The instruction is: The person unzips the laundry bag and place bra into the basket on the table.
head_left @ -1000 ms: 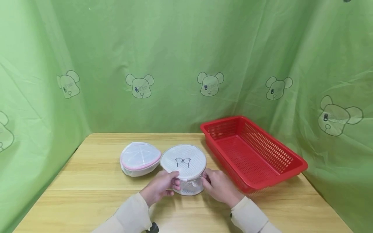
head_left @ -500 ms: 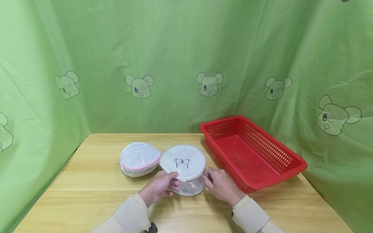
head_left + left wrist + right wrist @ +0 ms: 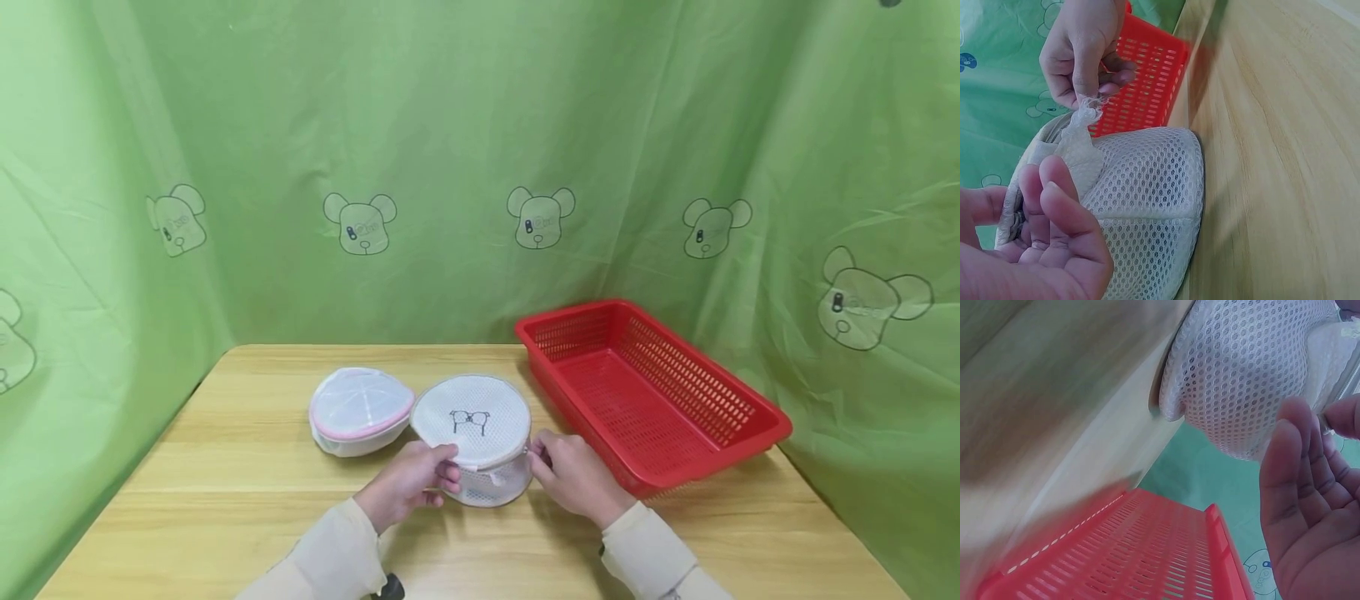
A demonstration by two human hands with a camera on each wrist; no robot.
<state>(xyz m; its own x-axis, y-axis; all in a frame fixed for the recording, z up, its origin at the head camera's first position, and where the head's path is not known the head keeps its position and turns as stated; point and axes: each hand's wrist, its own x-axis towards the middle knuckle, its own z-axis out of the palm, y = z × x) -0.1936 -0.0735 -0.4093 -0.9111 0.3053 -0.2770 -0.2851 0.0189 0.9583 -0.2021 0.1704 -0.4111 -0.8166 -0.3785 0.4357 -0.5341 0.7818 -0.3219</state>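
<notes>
A round white mesh laundry bag (image 3: 486, 397) stands on the table, a pair of glasses drawn in dark lines on its top. My left hand (image 3: 408, 485) grips its front-left rim, thumb on top and fingers curled beneath. At the right side of that rim, my right hand (image 3: 573, 477) pinches the zipper pull (image 3: 1324, 424) between thumb and fingers. A loose, frayed white strip (image 3: 1085, 122) hangs at the rim between the hands in the left wrist view. Left of the round bag lies a second white laundry bag (image 3: 360, 400), dome-shaped with a pink edge.
A red perforated basket (image 3: 652, 481) stands close on the right, its near-left side beside my right hand. The wooden table (image 3: 225, 517) extends in front and to the left. Green curtain (image 3: 450, 108) printed with bear heads hangs behind and on both sides.
My right hand has shifted slightly to the right along the rim with the zipper pull. The left hand keeps its hold, and the bag stays nearly in place.
</notes>
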